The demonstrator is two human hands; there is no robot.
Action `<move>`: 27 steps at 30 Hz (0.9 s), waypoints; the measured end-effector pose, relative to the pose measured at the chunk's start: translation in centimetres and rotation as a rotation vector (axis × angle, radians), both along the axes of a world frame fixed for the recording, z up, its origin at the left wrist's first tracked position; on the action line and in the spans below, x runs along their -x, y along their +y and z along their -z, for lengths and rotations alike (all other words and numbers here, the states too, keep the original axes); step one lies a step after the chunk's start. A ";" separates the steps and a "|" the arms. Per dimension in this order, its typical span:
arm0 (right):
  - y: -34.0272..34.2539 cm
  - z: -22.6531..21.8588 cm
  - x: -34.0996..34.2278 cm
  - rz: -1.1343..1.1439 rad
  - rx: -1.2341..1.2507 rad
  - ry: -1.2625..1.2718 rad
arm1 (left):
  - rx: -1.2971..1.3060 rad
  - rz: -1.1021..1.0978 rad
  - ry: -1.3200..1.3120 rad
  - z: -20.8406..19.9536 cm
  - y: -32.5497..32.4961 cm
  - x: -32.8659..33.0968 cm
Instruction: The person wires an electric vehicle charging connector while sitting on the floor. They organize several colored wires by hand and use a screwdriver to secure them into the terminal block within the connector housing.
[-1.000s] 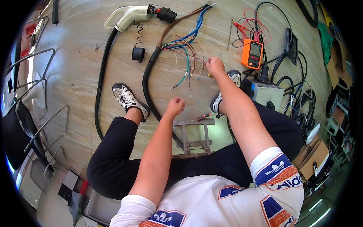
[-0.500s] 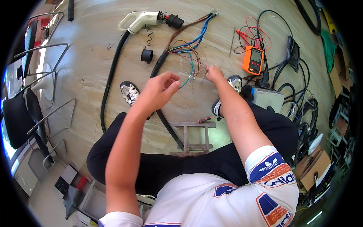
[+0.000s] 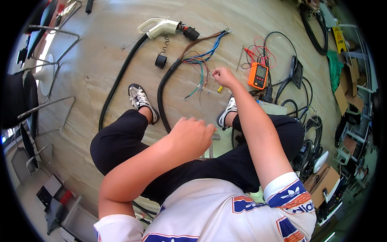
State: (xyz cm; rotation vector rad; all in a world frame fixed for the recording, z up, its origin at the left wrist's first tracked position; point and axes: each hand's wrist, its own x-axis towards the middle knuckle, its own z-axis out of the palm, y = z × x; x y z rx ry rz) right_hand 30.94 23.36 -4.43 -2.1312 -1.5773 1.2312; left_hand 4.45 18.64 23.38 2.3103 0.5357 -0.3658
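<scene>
My right hand [image 3: 224,76] is closed in a pinch on a thin wire [image 3: 211,71] at the fanned-out end of a thick black cable [image 3: 164,80]. Around that end spread several loose coloured wires, with a green wire [image 3: 196,92] reaching toward me. Thicker blue wires [image 3: 215,44] and brown wires [image 3: 198,41] run away from it. My left hand [image 3: 191,136] is low over the small stool [image 3: 216,137] between my legs, fingers curled; what they hold is hidden. A small yellow cylinder [image 3: 220,89] lies just below my right hand.
A white charging-plug handle [image 3: 161,28] with a black cap [image 3: 161,61] lies at the far left. To the right are an orange multimeter [image 3: 258,76], a black screen unit [image 3: 297,72] and coiled cables [image 3: 314,133]. Metal-framed chairs [image 3: 52,109] stand on the left.
My left hand has left the green wire and come down toward me, covering the spot where a screwdriver lay on the stool. My right hand stays at the wires. The view has shifted.
</scene>
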 end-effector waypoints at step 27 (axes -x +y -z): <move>-5.1 -9.8 6.0 -0.748 0.051 -0.250 | -0.010 0.001 0.213 0.2 -1.2 0.7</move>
